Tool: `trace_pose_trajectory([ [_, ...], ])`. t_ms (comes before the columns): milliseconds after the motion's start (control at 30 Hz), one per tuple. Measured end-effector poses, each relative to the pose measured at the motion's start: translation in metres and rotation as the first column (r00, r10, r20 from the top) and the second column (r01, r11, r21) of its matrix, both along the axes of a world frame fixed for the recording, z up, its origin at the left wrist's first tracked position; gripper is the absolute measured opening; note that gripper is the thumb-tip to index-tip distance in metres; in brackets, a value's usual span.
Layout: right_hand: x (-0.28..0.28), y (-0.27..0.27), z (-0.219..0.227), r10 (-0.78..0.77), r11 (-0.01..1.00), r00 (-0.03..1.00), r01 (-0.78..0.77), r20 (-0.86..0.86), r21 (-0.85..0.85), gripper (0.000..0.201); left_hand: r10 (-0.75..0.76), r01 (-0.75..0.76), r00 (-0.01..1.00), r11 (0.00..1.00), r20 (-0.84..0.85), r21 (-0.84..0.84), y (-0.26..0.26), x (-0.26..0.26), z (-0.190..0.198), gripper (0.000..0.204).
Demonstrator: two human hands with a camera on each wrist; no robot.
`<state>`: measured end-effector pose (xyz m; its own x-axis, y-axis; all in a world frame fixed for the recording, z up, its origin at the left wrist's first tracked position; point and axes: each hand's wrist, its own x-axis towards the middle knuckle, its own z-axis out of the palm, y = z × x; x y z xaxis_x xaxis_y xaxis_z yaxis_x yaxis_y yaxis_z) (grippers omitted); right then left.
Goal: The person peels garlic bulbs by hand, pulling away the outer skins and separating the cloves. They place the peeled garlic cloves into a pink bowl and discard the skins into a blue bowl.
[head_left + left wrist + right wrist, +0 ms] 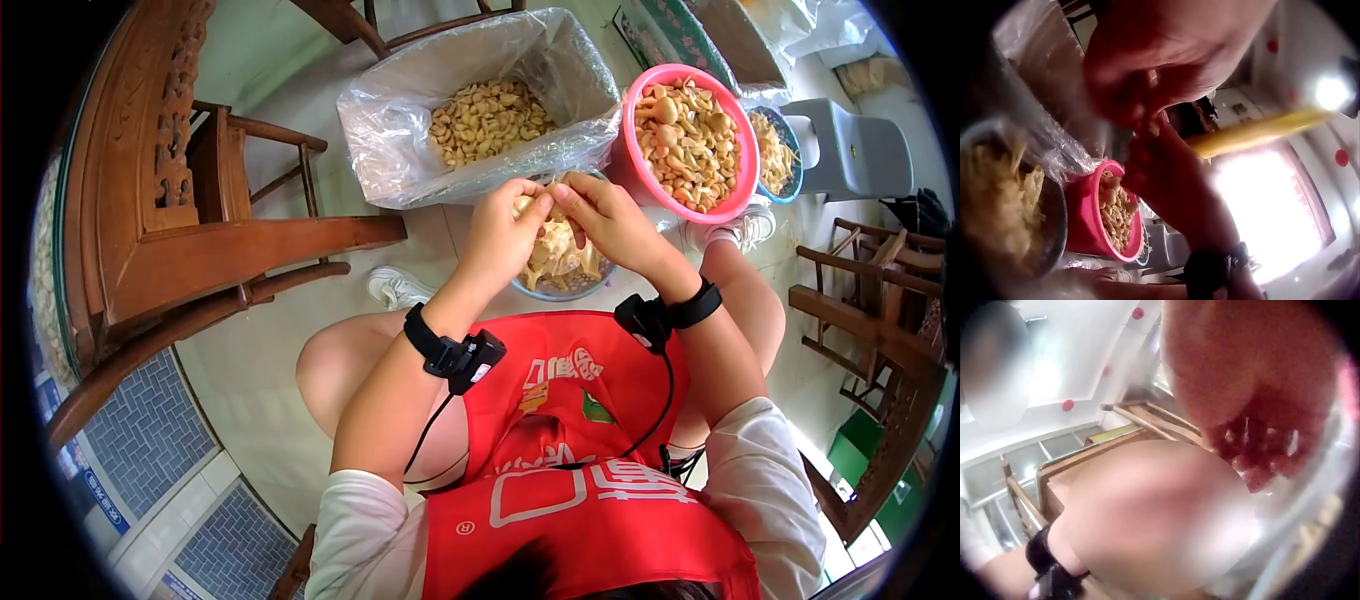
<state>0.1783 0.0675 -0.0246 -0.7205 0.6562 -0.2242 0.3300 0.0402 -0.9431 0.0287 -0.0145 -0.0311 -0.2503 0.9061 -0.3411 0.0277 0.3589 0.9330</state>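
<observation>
Above a basin of pale, stringy peelings (562, 262), both hands meet fingertip to fingertip. The left hand (500, 238) and the right hand (622, 230) pinch a small pale piece between thumbs and fingers; the fingers mostly cover it. In the left wrist view a bit of the piece (1154, 128) shows between the left hand (1166, 56) and the right hand (1172, 181). The right wrist view has the right hand (1254, 369) with curled fingers, and the piece cannot be made out there.
Beyond the hands stands a plastic-lined box (390, 150) with tan pieces inside. A pink bucket (633, 150) of mushroom-like pieces is at its right, then a small blue basket (790, 190) and a grey stool (870, 150). Wooden chairs flank both sides.
</observation>
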Motion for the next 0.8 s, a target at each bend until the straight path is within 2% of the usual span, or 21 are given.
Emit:
trace_pose_trajectory([
  [33,0.0,-0.001,-0.002,-0.01,0.992,0.999,0.006,-0.033,-0.124,0.032,0.0,0.0,1.0,1.0,0.0,0.0,0.0,0.0,-0.001,0.019],
  [67,0.0,-0.001,-0.004,-0.01,0.992,0.999,0.006,-0.032,-0.124,0.032,0.005,-0.005,1.0,1.0,0.006,0.007,-0.001,0.001,-0.002,0.021],
  [100,0.0,-0.001,-0.005,-0.111,0.917,0.989,0.066,-0.093,-0.393,0.034,0.01,-0.01,1.0,1.0,0.011,0.015,-0.001,0.001,-0.003,0.022],
  [133,-0.001,-0.001,-0.005,-0.224,0.767,0.967,0.096,-0.123,-0.635,0.035,0.011,-0.011,1.0,1.0,0.011,0.015,-0.001,0.0,-0.002,0.022],
  [167,-0.002,0.0,-0.004,-0.222,0.767,0.967,0.095,-0.123,-0.635,0.035,0.046,-0.049,0.985,0.999,0.169,0.016,0.0,-0.002,-0.001,0.023],
  [200,-0.003,0.001,-0.001,-0.28,0.725,0.958,0.166,-0.066,-0.669,0.034,0.08,-0.088,0.943,0.996,0.322,0.011,0.0,-0.003,0.0,0.023],
  [233,-0.004,0.002,0.0,-0.333,0.677,0.943,0.235,-0.006,-0.697,0.034,0.082,-0.09,0.943,0.996,0.321,0.012,0.0,-0.005,-0.002,0.023],
  [267,-0.001,0.006,-0.007,-0.331,0.678,0.944,0.233,-0.007,-0.697,0.034,0.106,-0.104,0.945,0.994,0.309,-0.025,-0.001,-0.009,-0.005,0.023],
  [333,0.01,0.021,-0.03,-0.18,0.918,0.949,0.257,0.257,-0.304,0.034,0.13,-0.117,0.946,0.991,0.296,-0.062,-0.002,-0.018,-0.014,0.022],
  [367,0.016,0.022,-0.038,-0.12,0.983,0.892,0.045,0.435,0.179,0.034,-0.019,0.004,0.994,0.992,-0.111,-0.127,-0.001,-0.025,-0.018,0.022],
  [400,0.015,0.022,-0.039,-0.121,0.983,0.893,0.046,0.434,0.18,0.034,-0.194,0.089,0.853,0.969,-0.484,-0.233,0.0,-0.029,-0.018,0.022],
  [433,0.013,0.022,-0.039,-0.041,0.961,0.817,-0.127,0.575,0.248,0.033,-0.234,0.084,0.707,0.965,-0.668,-0.25,-0.003,-0.029,-0.01,0.021],
  [467,0.011,0.022,-0.041,0.016,0.91,0.708,-0.302,0.706,0.282,0.033,-0.233,0.083,0.706,0.965,-0.669,-0.248,-0.001,-0.032,-0.015,0.021],
  [500,0.006,0.024,-0.047,0.016,0.91,0.709,-0.303,0.705,0.283,0.033,-0.002,-0.057,0.827,0.995,-0.563,-0.086,0.003,-0.037,-0.024,0.02],
  [533,-0.001,0.028,-0.056,-0.05,0.991,0.91,-0.008,0.411,0.137,0.03,0.225,-0.222,0.886,0.974,-0.405,0.053,0.007,-0.04,-0.02,0.02],
  [567,-0.005,0.03,-0.062,-0.212,0.969,0.973,0.222,0.094,-0.111,0.029,0.277,-0.208,0.864,0.957,-0.421,0.201,0.009,-0.045,-0.016,0.031],
  [600,-0.009,0.029,-0.055,-0.211,0.969,0.973,0.221,0.093,-0.111,0.029,0.277,-0.209,0.864,0.957,-0.421,0.202,0.011,-0.044,-0.014,0.031],
  [667,-0.015,0.028,-0.033,-0.445,0.874,0.879,0.384,-0.173,-0.297,0.034,0.318,-0.26,0.927,0.927,-0.2,0.272,0.014,-0.041,-0.012,0.052],
  [700,-0.013,0.029,-0.031,-0.388,0.904,0.913,0.351,-0.124,-0.245,0.036,0.213,-0.167,0.961,0.954,-0.177,0.247,0.014,-0.041,-0.013,0.061],
  [733,-0.013,0.028,-0.03,-0.388,0.905,0.913,0.351,-0.126,-0.241,0.036,0.213,-0.166,0.961,0.954,-0.176,0.251,0.014,-0.039,-0.014,0.061],
  [800,-0.017,0.022,-0.028,-0.285,0.94,0.936,0.23,-0.209,-0.25,0.034,0.124,-0.158,0.973,0.973,0.197,0.171,0.012,-0.031,-0.015,0.054],
])
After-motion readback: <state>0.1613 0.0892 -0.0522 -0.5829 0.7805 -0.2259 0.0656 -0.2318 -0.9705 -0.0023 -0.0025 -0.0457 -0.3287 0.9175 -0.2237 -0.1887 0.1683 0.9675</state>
